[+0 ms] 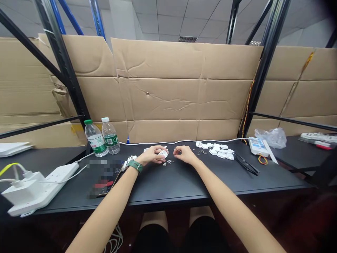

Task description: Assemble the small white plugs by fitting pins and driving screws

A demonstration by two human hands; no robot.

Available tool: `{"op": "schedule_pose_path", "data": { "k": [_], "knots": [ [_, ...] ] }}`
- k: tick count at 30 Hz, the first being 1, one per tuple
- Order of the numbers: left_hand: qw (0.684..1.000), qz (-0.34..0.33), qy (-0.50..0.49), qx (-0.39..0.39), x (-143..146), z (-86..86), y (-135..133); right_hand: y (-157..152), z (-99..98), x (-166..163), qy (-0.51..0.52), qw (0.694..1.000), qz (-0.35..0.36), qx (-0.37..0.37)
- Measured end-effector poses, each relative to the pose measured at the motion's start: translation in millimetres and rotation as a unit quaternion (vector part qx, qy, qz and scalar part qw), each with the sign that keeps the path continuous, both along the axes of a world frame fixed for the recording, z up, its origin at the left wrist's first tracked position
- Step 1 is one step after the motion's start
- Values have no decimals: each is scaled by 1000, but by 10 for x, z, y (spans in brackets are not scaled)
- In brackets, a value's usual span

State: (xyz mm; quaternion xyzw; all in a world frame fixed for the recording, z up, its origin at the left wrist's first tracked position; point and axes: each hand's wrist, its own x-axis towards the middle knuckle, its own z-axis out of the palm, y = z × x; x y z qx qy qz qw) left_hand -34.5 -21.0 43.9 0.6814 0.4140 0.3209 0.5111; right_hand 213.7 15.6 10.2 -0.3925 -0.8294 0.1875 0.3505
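Note:
My left hand point(152, 154), with a green watch on its wrist, is curled around a small white plastic shell point(163, 154) just above the black table point(171, 186). My right hand point(185, 154) is beside it, fingers pinched on a thin metal pin point(177, 150) that points toward the shell. A few small metal parts point(167, 163) lie on the table under both hands. A cluster of several white plastic shells point(219, 150) lies to the right of my right hand, with more small metal pieces point(201, 152) near it.
Two water bottles point(102, 137) stand at the back left. A white power strip point(39, 188) lies at the left edge, black pliers point(246, 164) at the right, then a white device point(258, 146) and a plastic bag point(272, 136). Cardboard sheets point(171, 91) wall the back.

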Motion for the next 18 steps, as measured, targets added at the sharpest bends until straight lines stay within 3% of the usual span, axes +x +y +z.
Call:
{"op": "schedule_pose_path", "data": {
  "k": [4, 11, 18],
  "knots": [
    [1000, 13, -18, -13, -3, 5, 3, -5, -34, 17, -56, 998, 40, -14],
    [996, 52, -57, -41, 3, 16, 10, -52, -24, -43, -91, 990, 92, 63],
    [994, 66, -72, -41, -12, -27, 64, -113, -42, -107, -148, 981, 93, 86]
  ]
}}
